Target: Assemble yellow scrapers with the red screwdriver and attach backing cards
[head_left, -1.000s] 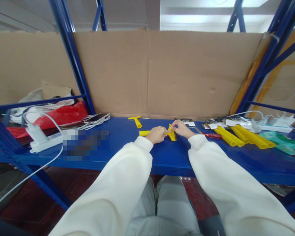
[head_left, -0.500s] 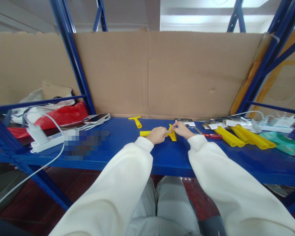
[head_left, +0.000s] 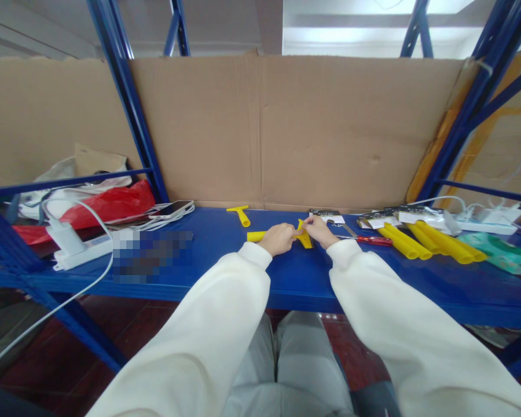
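On the blue shelf, my left hand is closed around the handle of a yellow T-shaped scraper. The handle's end sticks out to the left of the fist, and the wide head points right with a thin dark edge along it. My right hand has its fingertips pinched together against the scraper's head; anything between them is too small to make out. A smaller yellow T-shaped piece lies behind my left hand. To the right of my right hand rests a screwdriver with a red handle.
Several yellow tubes lie at the right beside black-and-white packets and a green pack. A white power strip, a cable and a phone are at the left. Cardboard closes off the back.
My right hand and forearm have shifted slightly left, leaving more of the screwdriver's shaft in sight. The left hand and the scraper look nearly unmoved.
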### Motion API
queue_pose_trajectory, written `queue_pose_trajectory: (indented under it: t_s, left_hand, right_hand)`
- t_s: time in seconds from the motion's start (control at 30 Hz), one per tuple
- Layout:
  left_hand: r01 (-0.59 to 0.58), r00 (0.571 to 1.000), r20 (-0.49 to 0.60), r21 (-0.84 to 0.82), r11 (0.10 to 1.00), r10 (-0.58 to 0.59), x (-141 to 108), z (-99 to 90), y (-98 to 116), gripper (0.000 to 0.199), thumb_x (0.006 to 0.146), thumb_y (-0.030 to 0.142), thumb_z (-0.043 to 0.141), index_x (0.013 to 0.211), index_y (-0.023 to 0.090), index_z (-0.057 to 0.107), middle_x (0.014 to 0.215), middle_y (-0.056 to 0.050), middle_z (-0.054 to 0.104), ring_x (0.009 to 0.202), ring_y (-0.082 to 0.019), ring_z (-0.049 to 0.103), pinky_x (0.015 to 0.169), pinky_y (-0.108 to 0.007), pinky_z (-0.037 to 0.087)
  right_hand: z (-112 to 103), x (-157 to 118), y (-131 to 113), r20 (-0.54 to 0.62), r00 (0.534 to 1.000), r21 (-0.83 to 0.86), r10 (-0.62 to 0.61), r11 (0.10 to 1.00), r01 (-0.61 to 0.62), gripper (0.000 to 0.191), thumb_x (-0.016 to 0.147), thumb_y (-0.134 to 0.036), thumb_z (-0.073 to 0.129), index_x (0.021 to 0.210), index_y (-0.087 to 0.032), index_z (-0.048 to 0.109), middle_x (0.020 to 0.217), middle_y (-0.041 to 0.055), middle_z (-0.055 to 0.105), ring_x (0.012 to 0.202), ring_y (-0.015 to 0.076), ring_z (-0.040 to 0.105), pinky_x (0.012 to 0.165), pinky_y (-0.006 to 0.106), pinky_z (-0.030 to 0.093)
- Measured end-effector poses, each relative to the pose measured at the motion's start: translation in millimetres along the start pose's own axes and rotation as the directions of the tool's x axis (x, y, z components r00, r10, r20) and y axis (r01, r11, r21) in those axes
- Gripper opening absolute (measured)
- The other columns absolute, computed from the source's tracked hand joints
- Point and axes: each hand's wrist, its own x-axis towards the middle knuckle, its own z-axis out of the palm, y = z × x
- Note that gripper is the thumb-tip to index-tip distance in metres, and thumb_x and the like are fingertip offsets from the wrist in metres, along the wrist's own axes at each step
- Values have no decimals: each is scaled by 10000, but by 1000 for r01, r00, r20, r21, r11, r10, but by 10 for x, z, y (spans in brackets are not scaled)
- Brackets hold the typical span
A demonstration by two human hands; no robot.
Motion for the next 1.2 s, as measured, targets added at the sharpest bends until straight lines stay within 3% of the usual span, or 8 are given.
queue_pose_trajectory:
  t_s: [0.13, 0.2, 0.27, 0.37, 0.5, 0.77, 0.97, 1.2]
  left_hand:
    - [1, 1000, -18, -25, 1000, -2, 7, 15, -13, 371, 916, 160, 530, 1244, 244, 680, 1150, -98, 701, 1098, -249, 656, 949, -362, 513]
    - [11, 999, -30, -33, 999, -12, 7, 19, -18, 364, 915, 162, 533, 1233, 248, 688, 1149, -99, 701, 1098, -249, 656, 950, -361, 513]
    - [26, 999, -38, -37, 999, -27, 7, 21, -25, 365, 914, 161, 532, 1229, 250, 693, 1153, -98, 700, 1103, -250, 654, 952, -359, 512]
    - [55, 997, -53, -41, 998, -58, 10, 31, -42, 367, 913, 158, 529, 1229, 248, 694, 1138, -97, 704, 1096, -247, 654, 949, -354, 514]
    - [79, 993, -81, -57, 995, -83, 22, 50, -71, 356, 912, 161, 536, 1214, 251, 703, 1101, -91, 712, 1078, -230, 658, 952, -335, 511]
    - [121, 984, -120, -90, 989, -132, 24, 69, -76, 421, 930, 176, 516, 1331, 246, 621, 1189, -89, 693, 1113, -210, 650, 963, -302, 503]
    - [165, 984, -62, -61, 984, -168, 10, 110, -66, 528, 924, 184, 509, 1450, 222, 480, 1264, -105, 671, 1166, -221, 636, 984, -329, 501]
    - [226, 974, -20, -37, 973, -227, -8, 62, -38, 533, 935, 196, 470, 1463, 259, 473, 1229, -95, 694, 1131, -245, 660, 954, -353, 509]
  right_hand:
    - [6, -16, -74, -104, 985, 197, 137, 974, -114, 231, 670, -241, 627, 897, -225, 587, 924, 31, 642, 912, 198, 594, 869, 357, 497]
    - [-39, -49, -167, -86, 978, 290, 189, 944, -157, 265, 684, -225, 620, 943, -225, 569, 955, 44, 645, 923, 203, 609, 849, 348, 510]
    - [-111, -100, -289, 17, 963, 365, 269, 895, -256, 277, 729, -215, 601, 1003, -220, 566, 949, 64, 664, 881, 209, 640, 763, 329, 533]
    - [-228, -193, -483, 261, 892, 417, 369, 790, -449, 258, 758, -170, 631, 1012, -191, 588, 795, 58, 693, 693, 189, 655, 604, 288, 528]
    - [-331, -284, -669, 460, 810, 429, 363, 709, -561, 84, 835, -171, 643, 910, -142, 624, 596, 42, 661, 525, 151, 615, 504, 247, 514]
    - [-373, -332, -788, 462, 814, 448, 350, 701, -556, 92, 899, -140, 595, 809, -148, 610, 550, 22, 657, 481, 132, 628, 454, 206, 509]
    - [-346, -345, -774, 470, 818, 428, 331, 725, -540, 112, 901, -160, 612, 790, -145, 608, 530, 26, 656, 473, 139, 636, 424, 199, 496]
    - [-354, -365, -828, 456, 812, 388, 365, 740, -550, 131, 895, -128, 608, 766, -146, 598, 576, 35, 675, 453, 138, 632, 414, 205, 481]
